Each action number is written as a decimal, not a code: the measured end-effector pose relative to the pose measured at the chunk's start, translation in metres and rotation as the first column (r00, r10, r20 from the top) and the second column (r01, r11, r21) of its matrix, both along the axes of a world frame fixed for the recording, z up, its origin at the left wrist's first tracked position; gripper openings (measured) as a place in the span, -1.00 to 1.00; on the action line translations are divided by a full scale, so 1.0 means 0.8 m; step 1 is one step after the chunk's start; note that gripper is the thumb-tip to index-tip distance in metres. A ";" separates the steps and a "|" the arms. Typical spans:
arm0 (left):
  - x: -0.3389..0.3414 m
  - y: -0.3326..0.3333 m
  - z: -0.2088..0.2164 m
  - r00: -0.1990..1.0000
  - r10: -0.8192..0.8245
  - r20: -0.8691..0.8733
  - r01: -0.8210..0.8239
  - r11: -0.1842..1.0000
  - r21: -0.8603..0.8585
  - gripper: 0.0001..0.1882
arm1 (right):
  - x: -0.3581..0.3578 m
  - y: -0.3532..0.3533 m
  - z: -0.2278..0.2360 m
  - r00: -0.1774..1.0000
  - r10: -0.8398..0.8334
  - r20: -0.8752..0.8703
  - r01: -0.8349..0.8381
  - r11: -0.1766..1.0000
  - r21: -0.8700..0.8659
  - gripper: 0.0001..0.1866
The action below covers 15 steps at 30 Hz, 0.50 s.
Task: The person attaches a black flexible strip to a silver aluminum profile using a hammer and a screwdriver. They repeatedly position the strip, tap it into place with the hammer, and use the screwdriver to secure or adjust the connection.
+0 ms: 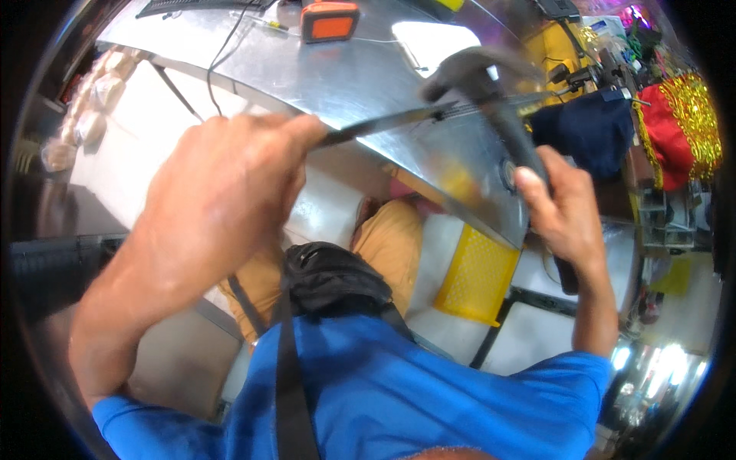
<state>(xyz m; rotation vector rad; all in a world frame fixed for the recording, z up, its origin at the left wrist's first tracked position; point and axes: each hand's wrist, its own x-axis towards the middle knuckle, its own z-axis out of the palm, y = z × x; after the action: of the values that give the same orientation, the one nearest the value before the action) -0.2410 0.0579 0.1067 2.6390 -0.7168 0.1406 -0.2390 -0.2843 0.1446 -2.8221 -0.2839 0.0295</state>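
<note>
My left hand is closed in a fist round one end of a long, dark, flat strip. The strip slants up to the right above the table edge, and whether it is a strap or a blade cannot be made out. In my right hand is a claw hammer, gripped by its dark handle, thumb along it. Its blurred head points up and away from me. The strip crosses by the hammer just below the head; I cannot tell whether they touch.
Before me stands a shiny metal table with an orange-and-black device and a bright white panel. A yellow perforated basket stands lower right. Navy cloth and red cloth with gold tinsel lie at right. A black bag sits at my waist.
</note>
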 end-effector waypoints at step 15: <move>0.015 -0.003 -0.003 0.999 0.049 0.009 -0.049 0.995 0.092 -0.70 | -0.020 -0.009 0.026 0.989 -0.147 0.010 0.135 0.930 0.341 -0.64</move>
<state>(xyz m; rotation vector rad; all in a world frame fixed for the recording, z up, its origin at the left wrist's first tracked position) -0.2289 0.0559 0.1045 2.7464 -0.6764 0.1333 -0.2551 -0.2916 0.1650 -2.4923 -0.0820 -0.0923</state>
